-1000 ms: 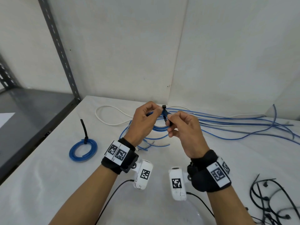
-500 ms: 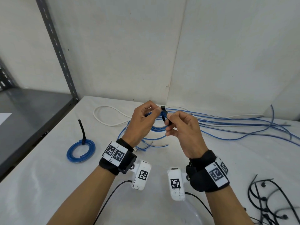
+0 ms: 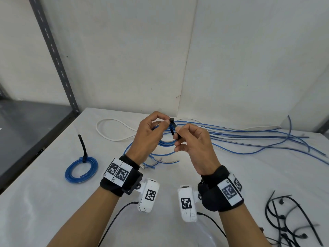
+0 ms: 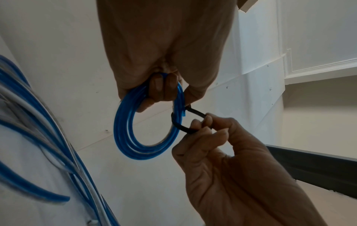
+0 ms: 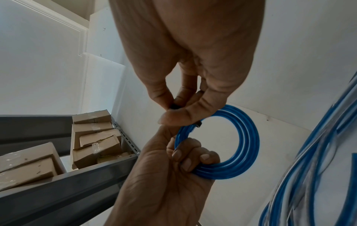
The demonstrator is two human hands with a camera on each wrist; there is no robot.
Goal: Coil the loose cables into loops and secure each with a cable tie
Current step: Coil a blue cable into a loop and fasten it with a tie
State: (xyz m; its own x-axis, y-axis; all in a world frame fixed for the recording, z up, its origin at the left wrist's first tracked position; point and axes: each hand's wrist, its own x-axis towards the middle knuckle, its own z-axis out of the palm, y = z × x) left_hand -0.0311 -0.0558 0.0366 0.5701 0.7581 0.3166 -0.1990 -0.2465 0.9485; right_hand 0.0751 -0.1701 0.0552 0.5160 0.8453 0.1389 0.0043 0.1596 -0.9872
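My left hand [image 3: 151, 132] grips a small coil of blue cable [image 4: 135, 133] above the table; the same blue coil [image 5: 231, 145] shows in the right wrist view. A black cable tie [image 4: 183, 122] loops round the coil's strands. My right hand [image 3: 188, 139] pinches the black cable tie [image 3: 173, 128] between thumb and fingers, close against the left hand. The tie's head sticks up between the two hands. A finished blue coil [image 3: 81, 169] with a black tie standing up from it lies on the table at the left.
Several loose blue and white cables [image 3: 249, 138] spread across the back right of the white table [image 3: 44, 202]. A heap of spare black cable ties [image 3: 288, 220] lies at the front right. A grey metal shelf [image 3: 26, 131] stands to the left.
Both hands hold the same grips and stay close together over the table; the tie's loop and the hands have barely shifted.
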